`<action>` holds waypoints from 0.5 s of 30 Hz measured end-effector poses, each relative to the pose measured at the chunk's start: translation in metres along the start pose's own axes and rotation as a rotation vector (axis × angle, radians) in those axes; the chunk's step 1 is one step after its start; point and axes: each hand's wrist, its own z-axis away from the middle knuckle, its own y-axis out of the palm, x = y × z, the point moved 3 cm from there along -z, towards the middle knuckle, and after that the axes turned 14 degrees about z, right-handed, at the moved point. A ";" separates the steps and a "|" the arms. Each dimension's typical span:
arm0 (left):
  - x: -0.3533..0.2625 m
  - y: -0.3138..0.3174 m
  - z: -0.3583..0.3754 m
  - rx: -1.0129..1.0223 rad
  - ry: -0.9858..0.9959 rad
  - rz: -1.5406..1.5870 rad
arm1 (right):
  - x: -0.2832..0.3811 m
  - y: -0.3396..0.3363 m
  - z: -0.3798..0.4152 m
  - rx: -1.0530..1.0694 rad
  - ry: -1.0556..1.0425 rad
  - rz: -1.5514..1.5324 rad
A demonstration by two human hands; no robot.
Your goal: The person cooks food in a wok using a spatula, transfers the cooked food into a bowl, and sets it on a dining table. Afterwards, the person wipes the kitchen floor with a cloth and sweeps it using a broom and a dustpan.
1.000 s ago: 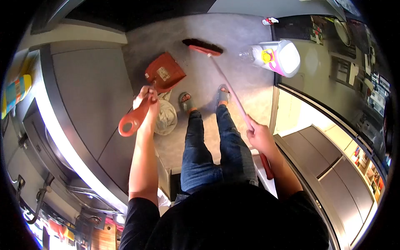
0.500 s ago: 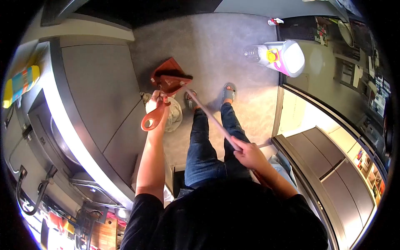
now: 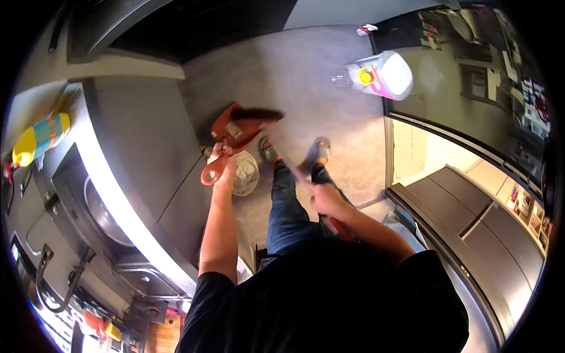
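Note:
My left hand (image 3: 220,157) is wrapped round the handle of a reddish-brown dustpan (image 3: 229,129), whose looped handle end points back toward me. The pan is low over the grey floor, with a pale label visible on it. My right hand (image 3: 331,200) grips the stick (image 3: 289,166) of a broom, its red end reaching back under my forearm. At the stick's far end, the dark bristles (image 3: 259,113) lie along the dustpan's far edge, blurred by motion. Just beside my left hand, a pale bag-lined bin (image 3: 246,175) stands on the floor.
Ahead to the right, a large white jug with a yellow cap (image 3: 391,76) stands beside a clear bottle (image 3: 342,78). Grey cabinets (image 3: 141,129) and a counter with a sink (image 3: 106,206) run along the left. My sandalled feet (image 3: 321,152) are near the dustpan.
My right hand has moved left with the broom stick. The dustpan has tilted, bringing its label into view, and the bristles now show at its far edge. The whole view has shifted slightly.

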 end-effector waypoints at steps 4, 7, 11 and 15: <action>-0.016 -0.002 0.000 0.167 0.041 -0.077 | -0.003 -0.027 0.041 -0.106 -0.054 -0.197; -0.032 -0.004 0.006 0.279 0.090 -0.246 | -0.032 -0.045 0.091 -0.022 0.155 -0.323; -0.108 0.000 0.012 0.167 0.013 0.029 | -0.089 -0.052 0.165 -0.064 0.586 -0.552; -0.132 0.028 0.025 0.261 0.024 0.074 | -0.182 -0.005 0.187 -0.345 0.865 -0.699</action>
